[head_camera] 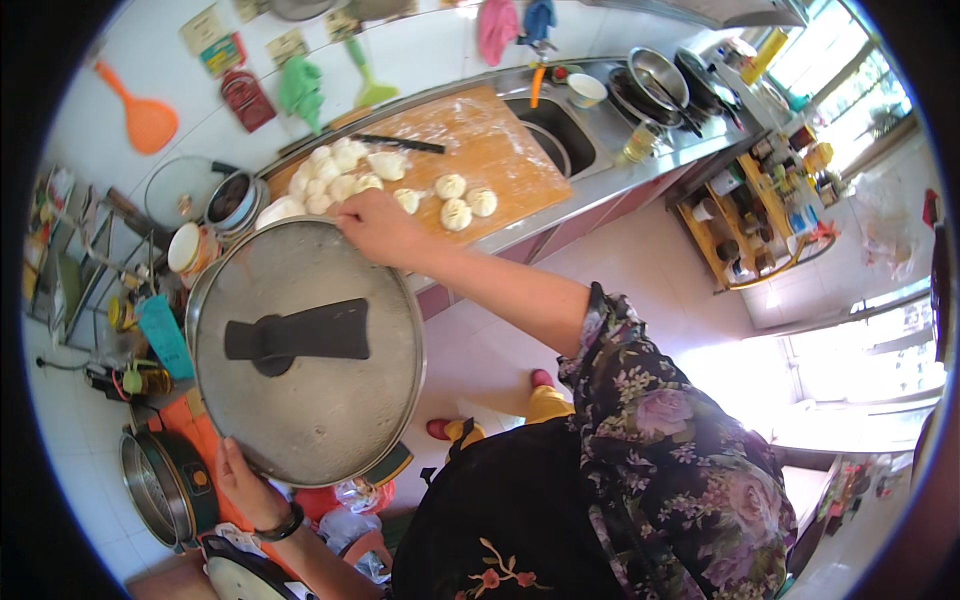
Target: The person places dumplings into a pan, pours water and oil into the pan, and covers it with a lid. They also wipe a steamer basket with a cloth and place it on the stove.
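Note:
A wide, round metal vessel [190,311], probably a pan or steamer tier, is mostly hidden under its lid. Its clouded glass lid [322,420] has a metal rim, a black handle [296,331] and moisture droplets. My right hand [379,229] grips the far edge, knuckles up. At the near left edge my left hand [251,484], below a dark bracelet, has its fingers against the rim. Just beyond my right hand are several pleated buns [455,214] and a heap of pale dough pieces [330,172] on a floured wooden board [487,142].
A black-handled knife [401,142] lies on the board. Beyond is the sink [562,139], with stacked pans [658,79] farther right. Stacked bowls [231,199] and a dish rack [105,270] crowd the left counter. A green electric cooker [172,487] stands at lower left. A spice shelf [739,217] is at right.

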`<state>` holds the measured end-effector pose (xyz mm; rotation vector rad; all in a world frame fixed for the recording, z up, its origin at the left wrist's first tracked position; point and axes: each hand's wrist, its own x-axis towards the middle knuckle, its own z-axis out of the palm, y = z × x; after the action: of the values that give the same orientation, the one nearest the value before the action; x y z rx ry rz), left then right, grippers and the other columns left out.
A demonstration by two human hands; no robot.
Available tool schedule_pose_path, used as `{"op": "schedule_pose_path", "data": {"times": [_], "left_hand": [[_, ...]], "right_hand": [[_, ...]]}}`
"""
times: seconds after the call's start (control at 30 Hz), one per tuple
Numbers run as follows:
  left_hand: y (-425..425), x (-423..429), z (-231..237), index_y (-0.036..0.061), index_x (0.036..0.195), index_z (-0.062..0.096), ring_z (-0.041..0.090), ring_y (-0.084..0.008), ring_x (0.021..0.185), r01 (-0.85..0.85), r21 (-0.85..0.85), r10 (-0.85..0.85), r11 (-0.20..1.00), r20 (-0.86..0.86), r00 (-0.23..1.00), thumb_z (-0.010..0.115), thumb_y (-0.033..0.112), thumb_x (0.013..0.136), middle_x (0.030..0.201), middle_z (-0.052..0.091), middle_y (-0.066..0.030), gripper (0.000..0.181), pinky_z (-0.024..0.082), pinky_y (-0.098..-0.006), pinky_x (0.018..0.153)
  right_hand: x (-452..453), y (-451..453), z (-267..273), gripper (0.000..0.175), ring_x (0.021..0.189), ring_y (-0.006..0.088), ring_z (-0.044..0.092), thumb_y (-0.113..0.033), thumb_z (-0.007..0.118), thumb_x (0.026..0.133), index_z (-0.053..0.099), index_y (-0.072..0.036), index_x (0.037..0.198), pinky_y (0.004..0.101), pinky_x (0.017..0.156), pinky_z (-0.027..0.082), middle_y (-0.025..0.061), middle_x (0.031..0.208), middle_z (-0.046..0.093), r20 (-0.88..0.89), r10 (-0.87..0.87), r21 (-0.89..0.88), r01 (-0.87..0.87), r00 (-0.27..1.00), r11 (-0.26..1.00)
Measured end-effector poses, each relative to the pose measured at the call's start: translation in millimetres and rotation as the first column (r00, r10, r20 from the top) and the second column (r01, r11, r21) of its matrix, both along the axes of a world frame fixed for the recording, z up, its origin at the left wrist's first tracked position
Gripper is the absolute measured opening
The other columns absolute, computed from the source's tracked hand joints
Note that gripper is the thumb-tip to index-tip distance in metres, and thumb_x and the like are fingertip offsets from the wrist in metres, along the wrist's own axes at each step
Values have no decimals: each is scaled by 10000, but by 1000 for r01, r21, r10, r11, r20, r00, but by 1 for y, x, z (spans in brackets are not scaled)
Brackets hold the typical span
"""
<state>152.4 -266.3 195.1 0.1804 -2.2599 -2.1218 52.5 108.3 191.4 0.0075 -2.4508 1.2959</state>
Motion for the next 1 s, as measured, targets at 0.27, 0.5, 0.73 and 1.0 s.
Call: {"op": "schedule_pose_path", "data": {"times": [0.27, 0.5, 0.73, 1.0], "left_hand": [[293, 33, -84, -67, 1146, 537, 526, -91, 894, 85, -33, -89, 996, -151, 984, 521, 170, 931, 1012, 599, -48, 321, 416, -226, 800], [494, 48, -170, -38, 1001, 580, 445, -58, 761, 235, 173, -223, 957, -85, 971, 528, 150, 918, 855, 529, 3, 212, 391, -223, 686], [618, 44, -193, 48, 957, 586, 386, -28, 645, 289, 134, -291, 948, -9, 957, 520, 177, 930, 746, 453, 53, 147, 329, -205, 526], [659, 16, -234, -33, 1010, 547, 420, -105, 659, 306, -188, -336, 933, -152, 930, 509, 181, 931, 772, 422, -18, 231, 384, -276, 550]], "right_hand": [[99, 295, -63, 184, 594, 250, 526, -148, 546, 829, 582, 22, 769, 373, 576, 420, 184, 659, 547, 18, -161, 86, 159, 987, 984], [165, 488, -88, 158, 657, 360, 576, -129, 554, 813, 616, 16, 797, 399, 614, 442, 216, 704, 579, -23, -288, 144, 288, 957, 947], [176, 593, -113, 170, 703, 372, 597, -146, 563, 826, 636, 7, 838, 396, 648, 456, 231, 755, 601, 172, -478, 232, 436, 861, 869], [162, 629, -168, 199, 652, 269, 590, -173, 599, 820, 646, 19, 843, 364, 628, 454, 187, 716, 618, 176, -618, 194, 589, 766, 785]]}}
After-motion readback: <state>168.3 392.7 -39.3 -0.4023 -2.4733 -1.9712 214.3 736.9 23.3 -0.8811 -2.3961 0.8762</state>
